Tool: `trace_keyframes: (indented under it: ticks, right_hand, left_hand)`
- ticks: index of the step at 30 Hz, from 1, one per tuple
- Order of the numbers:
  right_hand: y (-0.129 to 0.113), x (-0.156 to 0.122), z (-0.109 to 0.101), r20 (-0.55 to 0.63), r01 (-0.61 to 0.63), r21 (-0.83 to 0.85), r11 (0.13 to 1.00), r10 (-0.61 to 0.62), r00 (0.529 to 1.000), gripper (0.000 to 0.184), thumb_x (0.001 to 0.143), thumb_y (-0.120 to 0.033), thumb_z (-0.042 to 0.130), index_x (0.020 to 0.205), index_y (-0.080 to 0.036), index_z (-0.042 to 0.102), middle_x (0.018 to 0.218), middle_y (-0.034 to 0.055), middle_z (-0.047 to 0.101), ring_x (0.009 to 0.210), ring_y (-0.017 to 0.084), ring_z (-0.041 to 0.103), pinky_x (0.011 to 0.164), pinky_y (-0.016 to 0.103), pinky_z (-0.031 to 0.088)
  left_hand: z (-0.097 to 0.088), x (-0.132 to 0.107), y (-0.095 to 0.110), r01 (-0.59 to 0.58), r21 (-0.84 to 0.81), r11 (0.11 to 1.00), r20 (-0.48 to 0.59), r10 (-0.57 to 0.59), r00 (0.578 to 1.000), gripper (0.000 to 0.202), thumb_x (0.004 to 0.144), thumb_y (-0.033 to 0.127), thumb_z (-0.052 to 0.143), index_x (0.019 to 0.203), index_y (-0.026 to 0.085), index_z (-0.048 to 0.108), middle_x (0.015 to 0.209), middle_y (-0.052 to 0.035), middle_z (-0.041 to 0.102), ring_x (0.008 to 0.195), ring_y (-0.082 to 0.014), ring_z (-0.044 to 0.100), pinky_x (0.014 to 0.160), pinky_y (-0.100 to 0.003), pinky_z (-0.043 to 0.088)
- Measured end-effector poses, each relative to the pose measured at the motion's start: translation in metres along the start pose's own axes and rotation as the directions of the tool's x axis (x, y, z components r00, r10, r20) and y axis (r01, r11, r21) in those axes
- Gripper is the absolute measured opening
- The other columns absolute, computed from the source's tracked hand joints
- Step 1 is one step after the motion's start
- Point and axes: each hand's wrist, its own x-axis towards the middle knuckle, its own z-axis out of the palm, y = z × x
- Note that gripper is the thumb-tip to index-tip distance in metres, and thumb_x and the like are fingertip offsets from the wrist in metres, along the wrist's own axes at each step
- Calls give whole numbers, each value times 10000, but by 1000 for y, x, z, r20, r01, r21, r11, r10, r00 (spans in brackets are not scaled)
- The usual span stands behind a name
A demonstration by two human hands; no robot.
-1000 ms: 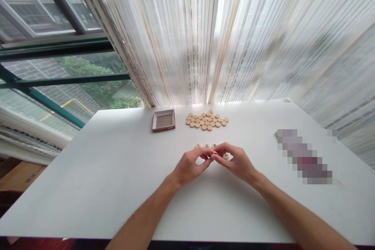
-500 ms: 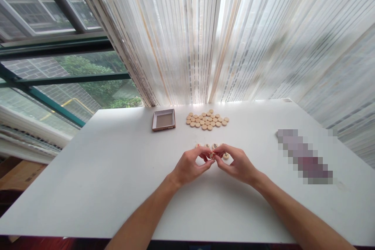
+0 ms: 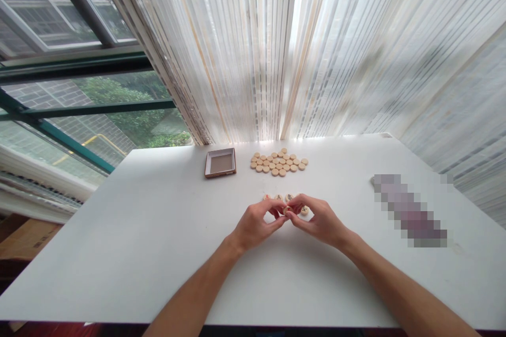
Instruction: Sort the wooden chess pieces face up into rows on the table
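Between the fingertips of both hands is a round Chinese chess piece (image 3: 286, 210) with a red character, partly covered by the fingers. My left hand (image 3: 259, 221) pinches it from the left, and my right hand (image 3: 318, 221) from the right. Just beyond the fingers lie face-up pieces: one with a red character (image 3: 267, 198), one with a dark character (image 3: 279, 198) and another dark-lettered piece (image 3: 290, 198). A further dark-lettered piece (image 3: 304, 210) shows in the gap of my right hand. Other pieces may be hidden behind the hands.
Farther back, several plain-faced wooden pieces (image 3: 274, 164) lie in a flat cluster. Left of them stands a shallow open box (image 3: 220, 163). A blurred-out object (image 3: 411, 213) lies on the right of the white table (image 3: 138, 231). Curtains (image 3: 253, 63) hang along the far edge.
Both hands stay in place around the piece, whose face seems slightly more tilted. The view has shifted very slightly.
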Motion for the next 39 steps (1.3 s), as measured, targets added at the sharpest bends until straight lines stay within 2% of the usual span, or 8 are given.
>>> trace_keyframes:
  ticks: [5, 15, 22, 28, 35, 39]
  right_hand:
    - [4, -1, 2, -24, -31, 0, 1000, 31, 999, 94, 884, -296, 672, 871, -213, 630, 749, 6, 695, 652, 133, 633, 637, 256, 538]
    - [3, -2, 0, 20, -51, -10, 999, 51, 998, 141, 943, -336, 598, 902, -212, 651, 759, 20, 703, 655, 131, 626, 545, 221, 483]
    - [1, -1, -3, 48, -58, 39, 998, 56, 997, 162, 971, -339, 545, 947, -213, 645, 806, 37, 719, 697, 149, 649, 587, 244, 503]
    - [-3, 0, -6, 44, -46, 46, 998, 44, 998, 116, 946, -290, 568, 1006, -219, 637, 841, 31, 720, 731, 152, 668, 609, 241, 519]
    - [-7, 2, -6, 44, -6, 68, 998, 3, 999, 136, 927, -273, 594, 1039, -221, 652, 848, 30, 720, 741, 155, 668, 701, 274, 562]
    - [-5, 2, -9, -32, -25, 23, 999, 26, 999, 159, 941, -315, 585, 1045, -220, 660, 895, 53, 735, 756, 171, 686, 716, 299, 587]
  left_hand:
    - [2, 0, 2, -62, 31, 998, 8, 62, 998, 244, 881, 205, 672, 1123, 178, 654, 1015, -56, 740, 759, -131, 680, 754, -285, 604]
    - [2, 0, 3, -44, 61, 997, 18, 43, 999, 195, 889, 210, 661, 1081, 181, 659, 988, -48, 742, 756, -129, 678, 752, -279, 599]
    - [1, -1, 0, -1, 38, 999, 16, 0, 1000, 210, 885, 234, 664, 1089, 187, 668, 993, -50, 738, 752, -135, 678, 817, -320, 601]
    - [-2, 0, 1, -7, 41, 999, -14, 7, 1000, 219, 861, 195, 672, 1080, 173, 667, 967, -52, 733, 745, -135, 681, 841, -329, 598]
    - [-4, 1, 2, 12, 35, 999, -30, -11, 999, 226, 858, 203, 676, 1081, 169, 660, 931, -50, 715, 763, -137, 672, 756, -290, 599]
    - [-11, 3, 2, 25, 67, 997, -109, -17, 994, 205, 860, 221, 677, 1058, 174, 658, 959, -46, 723, 755, -132, 670, 753, -288, 598]
